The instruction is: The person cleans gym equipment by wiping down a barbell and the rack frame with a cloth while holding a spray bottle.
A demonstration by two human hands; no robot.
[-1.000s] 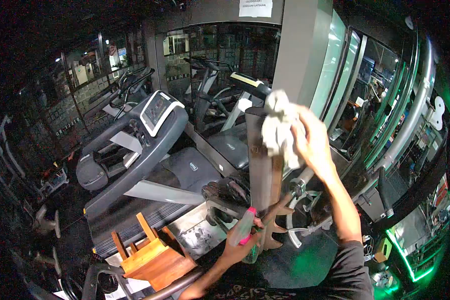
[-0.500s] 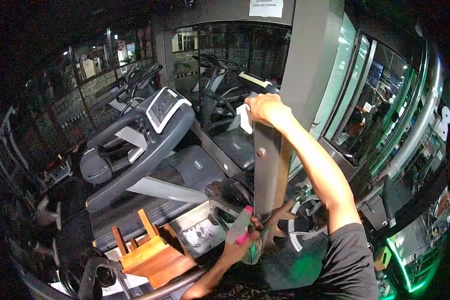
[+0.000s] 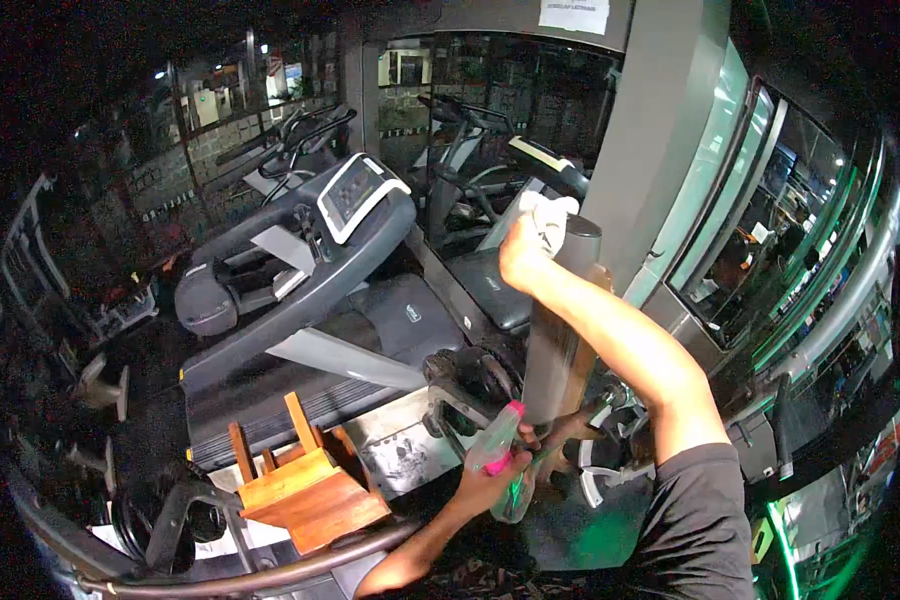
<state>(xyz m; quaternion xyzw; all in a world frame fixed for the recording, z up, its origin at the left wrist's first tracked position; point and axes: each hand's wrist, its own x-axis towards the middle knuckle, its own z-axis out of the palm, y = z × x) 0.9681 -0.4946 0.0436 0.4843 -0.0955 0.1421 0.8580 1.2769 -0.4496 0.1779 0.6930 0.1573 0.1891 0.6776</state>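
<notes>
My right hand (image 3: 524,256) is closed on a white cloth (image 3: 552,222). It presses the cloth near the top of a grey upright post (image 3: 553,360) of a gym machine, on the post's left side. Lower down, my left hand (image 3: 488,482) is wrapped round a clear plastic bottle (image 3: 493,440) with a pink tip and a pink part around its middle. The bottle is tilted and stands out in front of the post's lower end. My fingers hide part of it.
A treadmill (image 3: 300,310) with a screen console (image 3: 353,198) stands to the left. Close by are a wooden stool (image 3: 315,500) and a curved metal bar (image 3: 270,575). Behind the post rises a wide grey pillar (image 3: 665,130), with mirrors or glass panels beside it.
My right hand has moved with the cloth from the top of the post to its left side, turning at the wrist. The left hand still grips the bottle. The view has shifted slightly.
</notes>
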